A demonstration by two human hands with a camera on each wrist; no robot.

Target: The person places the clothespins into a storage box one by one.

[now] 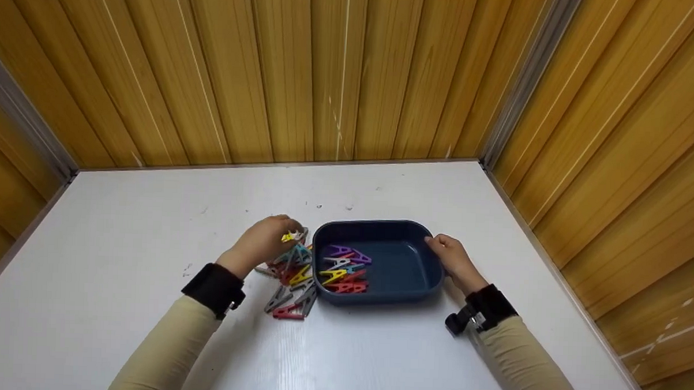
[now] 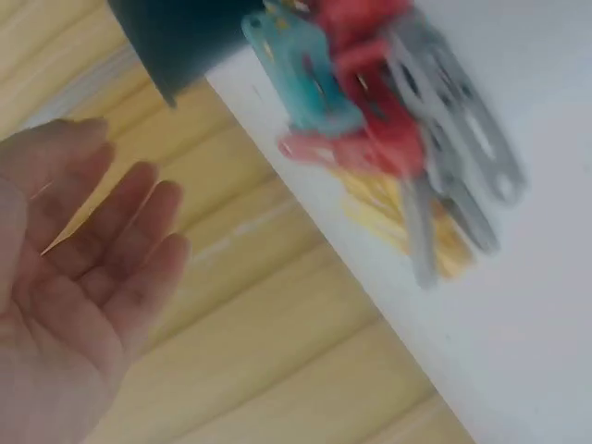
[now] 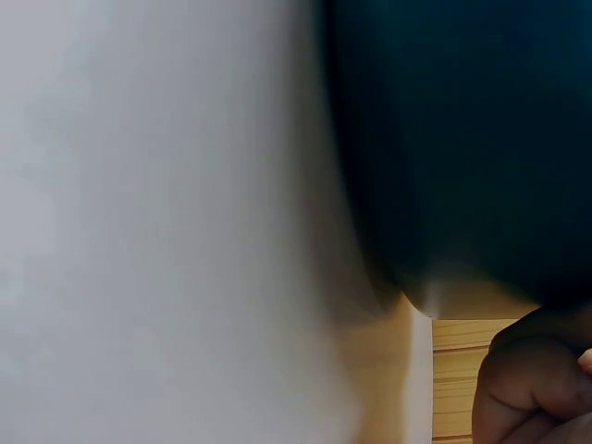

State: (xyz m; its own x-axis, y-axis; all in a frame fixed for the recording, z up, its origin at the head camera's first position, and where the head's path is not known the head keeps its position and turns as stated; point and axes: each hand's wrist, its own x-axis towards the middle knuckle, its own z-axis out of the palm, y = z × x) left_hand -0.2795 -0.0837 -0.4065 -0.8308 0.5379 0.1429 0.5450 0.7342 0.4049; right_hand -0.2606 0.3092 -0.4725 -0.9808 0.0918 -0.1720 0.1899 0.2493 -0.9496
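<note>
A heap of colored plastic clothes pegs [image 1: 289,274] lies against the left side of a dark blue bin [image 1: 401,296]. My left hand [image 1: 264,241] is over the far end of that heap; in the left wrist view the hand [image 2: 83,268] shows loosely bent fingers, apart from the pegs [image 2: 379,120], with nothing seen in it. Inside the bin, several pegs [image 1: 344,270] in purple, white, yellow, teal and red gather at the left end. With my right hand [image 1: 454,259] I grip the bin's right rim. The right wrist view shows only part of this hand [image 3: 536,388] beside the bin wall [image 3: 444,166].
The bin and pegs rest on a white table [image 1: 132,239]. Yellow wood-patterned walls [image 1: 282,71] rise at its back and sides. Black straps with small cameras [image 1: 214,291] circle both wrists.
</note>
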